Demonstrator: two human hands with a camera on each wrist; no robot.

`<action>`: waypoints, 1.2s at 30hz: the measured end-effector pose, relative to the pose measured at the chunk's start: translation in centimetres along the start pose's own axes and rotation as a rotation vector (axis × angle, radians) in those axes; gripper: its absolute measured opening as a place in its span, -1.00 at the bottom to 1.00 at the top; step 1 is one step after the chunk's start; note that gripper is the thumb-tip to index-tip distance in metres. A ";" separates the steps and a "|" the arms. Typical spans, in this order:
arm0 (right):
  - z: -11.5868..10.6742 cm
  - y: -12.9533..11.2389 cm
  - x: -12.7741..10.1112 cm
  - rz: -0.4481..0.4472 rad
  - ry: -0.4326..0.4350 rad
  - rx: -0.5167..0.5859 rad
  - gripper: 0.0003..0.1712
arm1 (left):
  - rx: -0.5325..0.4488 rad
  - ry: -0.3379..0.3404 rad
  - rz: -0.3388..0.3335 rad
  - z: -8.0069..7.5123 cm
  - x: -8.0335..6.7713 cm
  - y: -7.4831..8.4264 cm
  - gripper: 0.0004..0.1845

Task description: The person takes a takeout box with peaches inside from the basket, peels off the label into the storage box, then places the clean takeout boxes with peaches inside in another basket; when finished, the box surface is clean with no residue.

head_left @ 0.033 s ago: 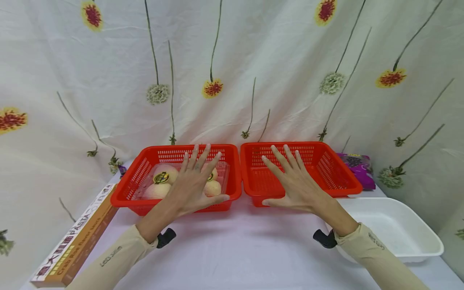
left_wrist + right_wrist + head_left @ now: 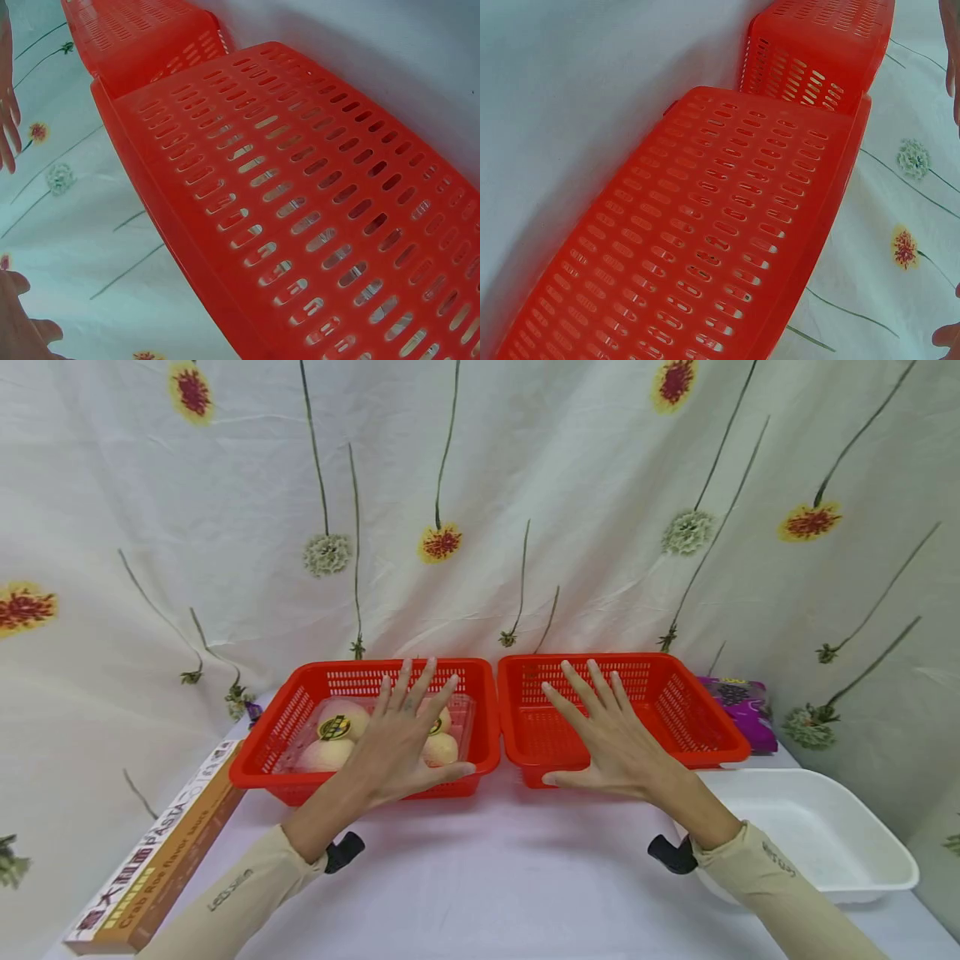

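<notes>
My left hand (image 2: 393, 743) is held over the front of the left red basket (image 2: 258, 778), fingers straight and spread. Inside that basket lies a clear plastic pack of pale round fruit (image 2: 330, 756) with dark and yellow stickers, partly hidden by the hand. Fingers spread likewise, my right hand (image 2: 618, 743) is over the front of the right red basket (image 2: 697, 718). Neither hand grips anything. The wrist views show the slotted outer walls of the left basket (image 2: 225, 187) and the right basket (image 2: 697, 217) close up, with fingers at the frame edges.
At the right stands a white tray (image 2: 795, 827). A purple packet (image 2: 750, 714) lies behind it, beside the right basket. Along the left edge of the white-covered table lies a long pasta box (image 2: 161, 852). A flowered cloth (image 2: 480, 468) hangs behind the baskets.
</notes>
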State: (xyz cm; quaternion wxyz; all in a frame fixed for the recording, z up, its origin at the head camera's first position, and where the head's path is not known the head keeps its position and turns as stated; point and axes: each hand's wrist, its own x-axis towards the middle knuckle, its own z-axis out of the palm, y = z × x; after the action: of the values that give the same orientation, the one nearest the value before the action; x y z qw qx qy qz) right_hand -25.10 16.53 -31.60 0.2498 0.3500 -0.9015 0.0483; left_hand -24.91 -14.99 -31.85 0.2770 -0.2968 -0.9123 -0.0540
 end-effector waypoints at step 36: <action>5.1 -4.8 16.0 0.402 -0.542 0.752 -0.07 | -0.444 -0.164 -0.920 -1.5 -10.8 -16.1 -0.37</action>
State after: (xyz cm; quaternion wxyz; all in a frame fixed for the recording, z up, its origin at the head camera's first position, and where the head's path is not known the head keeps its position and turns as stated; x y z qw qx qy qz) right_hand -34.16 1.94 -28.73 -0.1507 0.2350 -0.9038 0.3242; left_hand -26.11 -34.06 -35.31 0.0824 0.0801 -0.9338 -0.3389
